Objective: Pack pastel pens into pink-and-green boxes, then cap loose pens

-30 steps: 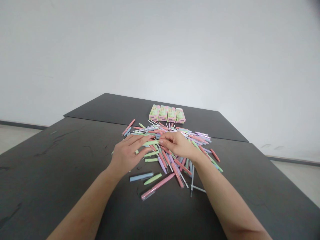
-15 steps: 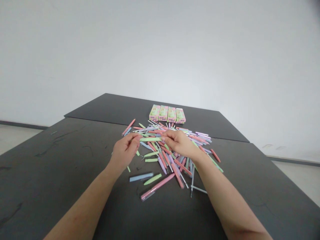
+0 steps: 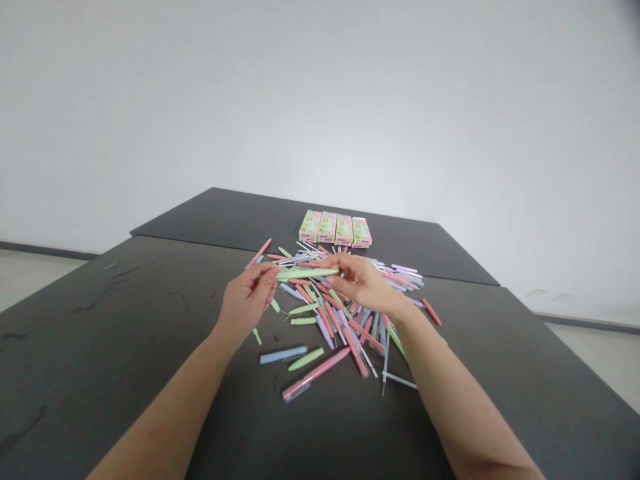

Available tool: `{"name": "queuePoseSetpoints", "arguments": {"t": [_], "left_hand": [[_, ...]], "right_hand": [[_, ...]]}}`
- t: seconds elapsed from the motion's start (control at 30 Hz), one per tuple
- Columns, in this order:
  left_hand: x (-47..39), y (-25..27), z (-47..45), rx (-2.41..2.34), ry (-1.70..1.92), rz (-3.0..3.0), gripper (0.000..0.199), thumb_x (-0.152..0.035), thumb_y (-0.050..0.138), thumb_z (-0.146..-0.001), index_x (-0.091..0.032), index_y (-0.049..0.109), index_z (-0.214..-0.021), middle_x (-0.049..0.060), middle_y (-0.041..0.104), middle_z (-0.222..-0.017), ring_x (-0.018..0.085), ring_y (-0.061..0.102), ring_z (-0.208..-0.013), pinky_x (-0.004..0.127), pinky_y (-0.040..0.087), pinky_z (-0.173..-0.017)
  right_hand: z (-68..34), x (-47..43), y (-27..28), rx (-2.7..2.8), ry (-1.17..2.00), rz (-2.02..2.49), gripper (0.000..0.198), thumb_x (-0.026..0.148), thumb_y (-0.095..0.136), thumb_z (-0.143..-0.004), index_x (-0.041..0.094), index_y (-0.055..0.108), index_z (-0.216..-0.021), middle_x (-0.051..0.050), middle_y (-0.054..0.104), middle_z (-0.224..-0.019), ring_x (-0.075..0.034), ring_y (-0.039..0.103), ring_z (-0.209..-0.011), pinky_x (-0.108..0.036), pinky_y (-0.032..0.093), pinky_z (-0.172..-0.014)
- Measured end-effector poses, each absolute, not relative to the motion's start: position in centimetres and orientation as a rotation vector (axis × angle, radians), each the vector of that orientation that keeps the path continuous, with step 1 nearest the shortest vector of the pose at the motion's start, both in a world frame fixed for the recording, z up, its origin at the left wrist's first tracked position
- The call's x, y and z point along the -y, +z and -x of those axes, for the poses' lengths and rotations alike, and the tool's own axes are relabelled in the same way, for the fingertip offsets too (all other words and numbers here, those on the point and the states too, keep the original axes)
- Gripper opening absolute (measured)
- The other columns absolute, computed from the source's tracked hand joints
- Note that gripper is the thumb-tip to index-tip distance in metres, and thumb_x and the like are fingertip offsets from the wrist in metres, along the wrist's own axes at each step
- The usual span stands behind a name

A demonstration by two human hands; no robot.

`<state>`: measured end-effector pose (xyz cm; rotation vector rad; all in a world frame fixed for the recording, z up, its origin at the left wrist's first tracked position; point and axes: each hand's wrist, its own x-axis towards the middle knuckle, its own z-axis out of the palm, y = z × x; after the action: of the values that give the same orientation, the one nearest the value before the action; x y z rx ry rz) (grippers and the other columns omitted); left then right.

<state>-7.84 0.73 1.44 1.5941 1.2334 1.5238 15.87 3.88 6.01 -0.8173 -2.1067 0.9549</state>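
My left hand (image 3: 253, 293) is closed, with thumb and fingertips pinching the left end of a light green pen (image 3: 305, 273). The pen lies nearly level above the pile, its tapered end to the right. Around that tapered end my right hand (image 3: 357, 280) is curled loosely, index finger above and thumb below. The fingers behind the pen are partly hidden. Under both hands spreads a pile of pink, green, blue and purple pen parts (image 3: 327, 317) with thin white refills (image 3: 370, 360).
Several green-and-pink boxes (image 3: 327, 227) stand in a row behind the pile. Nearer me lie a pink pen with a clip (image 3: 315, 375), a blue barrel (image 3: 283, 355) and a green piece (image 3: 306, 359). The dark table (image 3: 125, 320) has a seam across it; a pale wall rises behind.
The green pen has tilted slightly, its right end rising. My right thumb and index finger have spread and shifted right, so its tapered tip shows. My left hand has barely moved.
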Motion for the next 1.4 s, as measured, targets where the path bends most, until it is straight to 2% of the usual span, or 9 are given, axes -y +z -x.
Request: {"name": "queuePoseSetpoints", "arguments": {"t": [0.17,0.63,0.8,0.9,1.1,1.4], "left_hand": [[-0.6,1.5,7.7,-1.215,1.525,-1.554,0.019,-0.032,0.053,-0.09,-0.015,0.061,-0.095,-0.006,0.048,-0.055,0.007,0.042,-0.042,0.018,0.033,-0.04],[-0.7,0.7,8.3,-1.268,1.574,-1.772,0.018,-0.031,0.051,-0.093,-0.017,0.062,-0.098,-0.006,0.05,-0.056,0.008,0.048,-0.049,0.02,0.038,-0.05],[-0.6,1.5,8.0,-1.171,1.533,-1.627,0.023,-0.035,0.05,-0.094,-0.017,0.061,-0.104,-0.006,0.05,-0.055,0.009,0.047,-0.046,0.021,0.039,-0.047],[-0.7,1.9,7.9,-1.13,1.491,-1.641,0.027,-0.034,0.049,-0.094,-0.016,0.06,-0.111,-0.006,0.051,-0.055,0.009,0.049,-0.047,0.022,0.041,-0.049],[-0.9,1.4,8.3,-1.209,1.497,-1.751,0.02,-0.03,0.05,-0.092,-0.016,0.063,-0.099,-0.005,0.054,-0.055,0.009,0.052,-0.048,0.022,0.043,-0.053],[-1.0,0.9,8.6,-1.289,1.532,-1.955,0.021,-0.028,0.049,-0.093,-0.017,0.065,-0.102,-0.003,0.057,-0.062,0.009,0.052,-0.051,0.022,0.045,-0.057]], "right_hand": [[-16.1,-4.2,5.5,2.022,0.922,0.89,0.018,0.03,0.059,-0.088,0.017,0.065,-0.1,-0.003,0.067,-0.079,-0.012,0.055,-0.063,-0.023,0.04,-0.056],[-15.9,-4.6,5.0,1.905,1.154,0.89,0.02,0.033,0.061,-0.087,0.014,0.063,-0.092,-0.001,0.062,-0.065,-0.012,0.055,-0.057,-0.024,0.044,-0.055],[-15.9,-4.8,4.9,1.909,1.09,0.873,0.024,0.033,0.064,-0.085,0.017,0.062,-0.103,0.0,0.063,-0.072,-0.011,0.054,-0.058,-0.023,0.042,-0.055],[-15.8,-4.8,4.9,1.906,0.994,0.906,0.025,0.033,0.066,-0.083,0.018,0.065,-0.102,0.001,0.062,-0.069,-0.011,0.052,-0.055,-0.022,0.039,-0.051],[-15.7,-4.6,5.0,1.924,1.001,0.957,0.026,0.036,0.063,-0.084,0.015,0.07,-0.097,-0.001,0.064,-0.065,-0.011,0.053,-0.054,-0.022,0.038,-0.05],[-15.3,-4.9,4.6,1.815,1.156,0.969,0.029,0.04,0.07,-0.078,0.014,0.069,-0.089,-0.002,0.065,-0.064,-0.012,0.059,-0.055,-0.023,0.045,-0.053]]}}
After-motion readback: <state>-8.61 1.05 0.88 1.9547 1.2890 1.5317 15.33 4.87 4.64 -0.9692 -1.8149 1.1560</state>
